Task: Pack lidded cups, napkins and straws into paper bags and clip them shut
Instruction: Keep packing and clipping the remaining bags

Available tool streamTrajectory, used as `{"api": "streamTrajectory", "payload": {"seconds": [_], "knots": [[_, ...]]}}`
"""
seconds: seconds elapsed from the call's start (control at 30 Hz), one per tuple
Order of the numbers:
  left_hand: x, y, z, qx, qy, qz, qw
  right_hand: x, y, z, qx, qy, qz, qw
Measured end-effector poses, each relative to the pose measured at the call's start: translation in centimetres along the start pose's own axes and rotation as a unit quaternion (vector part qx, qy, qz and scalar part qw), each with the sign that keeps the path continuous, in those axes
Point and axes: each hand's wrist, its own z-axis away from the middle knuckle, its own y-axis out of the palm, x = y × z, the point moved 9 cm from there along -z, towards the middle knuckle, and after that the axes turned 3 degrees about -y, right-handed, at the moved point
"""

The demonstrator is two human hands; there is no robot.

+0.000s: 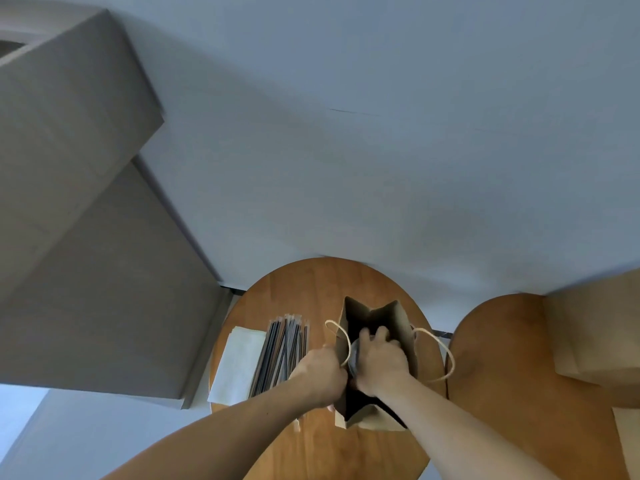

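Observation:
A brown paper bag with twine handles stands open on the round wooden table. My right hand reaches into the bag's mouth and grips a lidded cup, of which only a grey rim shows. My left hand pinches the bag's left edge beside the handle. Left of the bag lies a bundle of wrapped dark straws, partly on a stack of white napkins.
A second round wooden table stands to the right, with flat brown paper bags at its far side. Grey cabinets rise on the left against a pale wall.

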Motion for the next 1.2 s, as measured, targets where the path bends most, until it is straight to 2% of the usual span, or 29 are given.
{"api": "streamTrajectory", "payload": {"seconds": [0.2,0.3,0.47,0.63,0.77,0.97,1.1,1.2], "knots": [[0.8,-0.6,-0.3,-0.020,0.007,-0.006,1.000,-0.3,6.1,-2.5,0.041,0.010,-0.016,0.999],[1.1,-0.8,-0.4,-0.027,0.000,-0.006,1.000,0.8,7.4,-3.1,0.031,-0.011,0.003,0.999],[1.4,-0.9,-0.3,-0.029,0.005,-0.028,0.999,1.8,7.3,-3.5,-0.007,-0.029,-0.006,1.000],[1.1,-0.8,-0.4,-0.016,0.023,-0.034,0.999,1.4,7.2,-3.2,0.027,-0.014,-0.037,0.999],[0.1,-0.8,-0.3,0.022,0.055,-0.038,0.997,1.6,4.8,-1.9,0.053,0.012,-0.136,0.989],[-1.5,-1.0,0.6,0.137,0.107,-0.007,0.985,1.5,-3.8,1.5,0.002,-0.050,-0.168,0.984],[-2.2,-2.4,0.0,0.123,0.145,-0.046,0.981,-0.2,-10.4,4.0,-0.115,-0.040,-0.189,0.974],[-1.0,-2.6,0.0,0.202,0.158,-0.071,0.964,-0.4,-12.7,5.2,-0.155,-0.032,-0.236,0.959]]}}
